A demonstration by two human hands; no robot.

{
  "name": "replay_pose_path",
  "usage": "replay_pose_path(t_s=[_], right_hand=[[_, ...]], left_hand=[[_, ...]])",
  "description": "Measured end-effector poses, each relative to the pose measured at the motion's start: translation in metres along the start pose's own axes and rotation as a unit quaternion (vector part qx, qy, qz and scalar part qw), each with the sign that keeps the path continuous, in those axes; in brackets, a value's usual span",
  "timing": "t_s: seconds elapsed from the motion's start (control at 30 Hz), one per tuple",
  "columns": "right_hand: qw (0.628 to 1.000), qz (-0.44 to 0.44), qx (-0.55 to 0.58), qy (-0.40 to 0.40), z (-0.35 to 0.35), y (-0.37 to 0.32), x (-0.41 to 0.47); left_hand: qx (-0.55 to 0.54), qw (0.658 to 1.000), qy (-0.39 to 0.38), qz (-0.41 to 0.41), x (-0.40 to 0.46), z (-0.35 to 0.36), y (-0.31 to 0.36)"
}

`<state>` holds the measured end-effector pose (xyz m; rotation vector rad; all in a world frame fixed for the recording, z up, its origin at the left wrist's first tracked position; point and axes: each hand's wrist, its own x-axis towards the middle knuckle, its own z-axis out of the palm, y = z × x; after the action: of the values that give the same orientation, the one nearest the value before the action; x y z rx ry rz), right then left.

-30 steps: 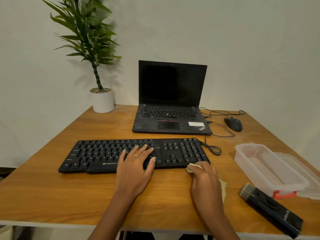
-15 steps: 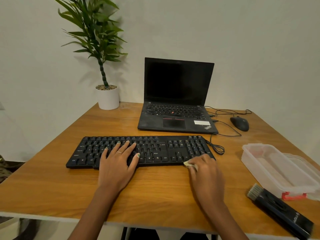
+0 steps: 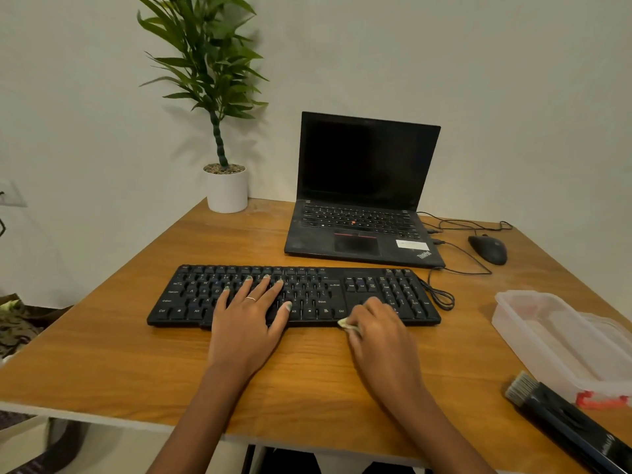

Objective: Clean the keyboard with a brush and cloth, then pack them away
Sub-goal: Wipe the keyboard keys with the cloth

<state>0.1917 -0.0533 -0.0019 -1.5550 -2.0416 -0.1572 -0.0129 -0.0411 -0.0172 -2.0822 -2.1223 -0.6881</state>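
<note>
The cloth-wiping step appeared to be in hand, with the brushing seemingly done. At ten o'clock from the person, the left hand (image 3: pixel 247 323) lay flat with straight, spread fingers pressing the letter keys of the black keyboard (image 3: pixel 294 295), steadying it and holding nothing. At twelve o'clock, the right hand (image 3: pixel 379 331) curled over a pale cloth (image 3: pixel 346 323), of which only a corner showed, pressed against the keyboard's near edge below the arrow keys. The next move likely called for dragging the cloth along the remaining keys while the left hand kept bracing. At three o'clock sat the open clear plastic container (image 3: pixel 533 340), and at four o'clock the black brush (image 3: pixel 561 419) lay on the wooden table (image 3: pixel 102 354), awaiting packing.
</note>
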Motion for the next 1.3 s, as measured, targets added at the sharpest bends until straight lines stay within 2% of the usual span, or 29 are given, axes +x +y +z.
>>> replay_pose_path(t_s=[0.1, 0.17, 0.43, 0.77, 1.03, 1.2, 1.3], right_hand=[[0.999, 0.049, -0.013, 0.009, -0.007, 0.017, -0.002], [0.998, 0.053, -0.015, 0.019, -0.007, 0.017, -0.001], [0.996, -0.086, 0.010, 0.017, 0.014, -0.049, 0.008], [1.000, 0.025, 0.009, 0.012, -0.006, 0.008, 0.001], [0.996, -0.090, 0.022, -0.012, 0.015, -0.066, 0.013], [0.997, -0.038, 0.039, -0.047, 0.004, -0.040, 0.010], [0.999, -0.001, 0.027, -0.039, -0.009, -0.013, 0.008]], left_hand=[[-0.006, 1.000, 0.004, 0.002, 0.000, 0.000, 0.000], [-0.005, 1.000, 0.004, 0.003, 0.000, 0.001, 0.000], [0.008, 1.000, -0.005, 0.001, 0.000, 0.001, 0.002], [-0.007, 1.000, -0.005, -0.003, 0.001, 0.001, -0.001], [-0.012, 1.000, -0.009, -0.004, 0.001, -0.001, 0.001], [-0.040, 0.999, -0.006, -0.001, 0.001, -0.005, -0.003], [-0.026, 0.999, 0.015, -0.036, 0.004, -0.014, -0.025]])
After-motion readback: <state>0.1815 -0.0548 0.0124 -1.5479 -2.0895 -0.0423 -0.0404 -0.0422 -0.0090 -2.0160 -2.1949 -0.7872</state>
